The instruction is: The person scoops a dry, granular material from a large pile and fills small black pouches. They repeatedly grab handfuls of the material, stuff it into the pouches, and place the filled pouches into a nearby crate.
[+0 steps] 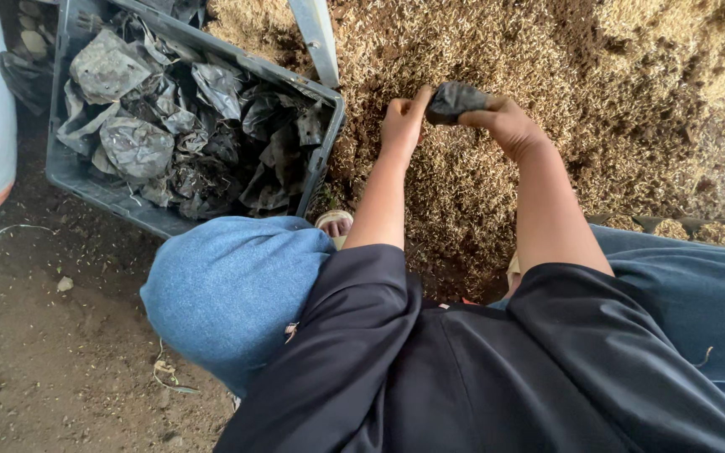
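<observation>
We list: small black bag [455, 101], far centre above the husk pile [497, 184], pinched by our right hand [505, 122] and left hand [402, 122]; grey crate [69, 168] of crumpled bags, far left.

The person wears a loose black top [480, 369] of thin, softly creased cloth, with short sleeves that end well above the elbows and leave both forearms bare. A seam runs along each sleeve hem. Below the top come blue denim trousers [228, 285]: the cloth over the left knee is evenly faded mid-blue, and the right leg shows a darker blue with a loose thread lying on it. The left hand [401, 124] and the right hand [509, 124] are bare, without gloves, rings or a watch. A pale sandal [335, 223] edge shows beside the left knee.
</observation>
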